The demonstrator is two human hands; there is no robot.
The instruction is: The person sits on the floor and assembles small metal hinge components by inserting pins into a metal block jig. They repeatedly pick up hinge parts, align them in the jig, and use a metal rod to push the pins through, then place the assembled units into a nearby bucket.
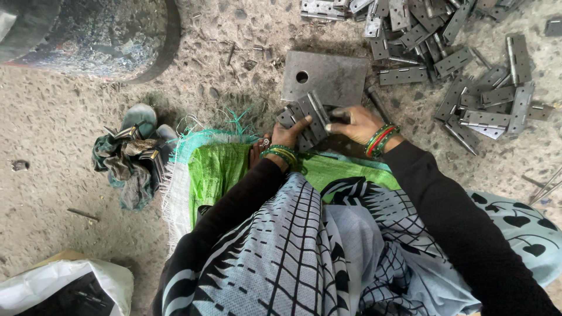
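Note:
My left hand [285,135] and my right hand [355,123] both grip a small stack of grey metal hinges [309,119] just in front of my lap. The left thumb lies along the stack's near edge; the right fingers press on its right side. Both wrists wear green and red bangles, and the sleeves are black. The stack rests against the near edge of a flat grey steel plate [325,76] with a round hole near its left side. The undersides of the hinges are hidden.
A large heap of loose hinges [462,70] spreads over the concrete floor at the upper right. A green woven sack [216,169] covers my lap. A sandal and cloth with several hinges [133,153] lie left. A dark round tub [105,41] stands upper left; a white bag [70,287] sits lower left.

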